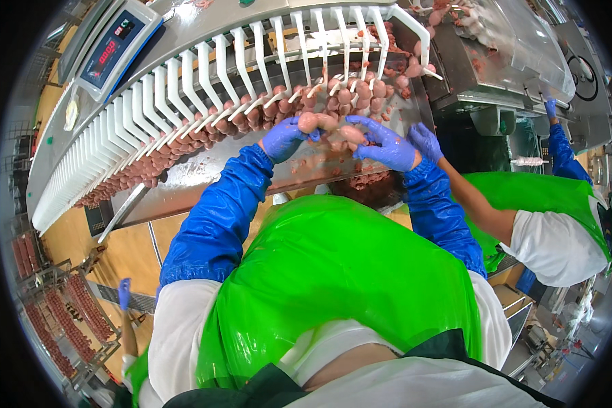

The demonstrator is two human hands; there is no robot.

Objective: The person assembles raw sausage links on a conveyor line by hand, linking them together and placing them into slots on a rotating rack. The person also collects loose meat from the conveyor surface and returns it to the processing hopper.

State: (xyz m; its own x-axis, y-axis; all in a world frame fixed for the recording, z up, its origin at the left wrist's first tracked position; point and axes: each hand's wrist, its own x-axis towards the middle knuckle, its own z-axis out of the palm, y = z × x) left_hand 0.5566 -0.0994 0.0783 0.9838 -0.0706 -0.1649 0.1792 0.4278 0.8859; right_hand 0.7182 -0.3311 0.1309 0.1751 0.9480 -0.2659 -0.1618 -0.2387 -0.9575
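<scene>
A short string of plump pink sausage links (pixel 328 122) spans the space between my gloved hands, over the metal tray. My left hand (pixel 282 139) is closed round the left end, with one link bulging past its fingers. At the right end, a link (pixel 353 134) lies between the thumb and forefinger of my right hand (pixel 389 147), whose other fingers are spread. Just beyond both hands, bunched sausage links (pixel 360 95) hang from the white hooks (pixel 279 41) of a long rack. Both hands wear purple gloves below blue sleeves.
A digital scale (pixel 109 51) stands at the far left. The metal tray (pixel 204 170) runs beneath the rack. Close on my right, a co-worker's gloved hand (pixel 426 141) reaches toward the tray. A dark tub of meat (pixel 370 189) sits below my right hand. Loaded sausage racks (pixel 64 319) stand lower left.
</scene>
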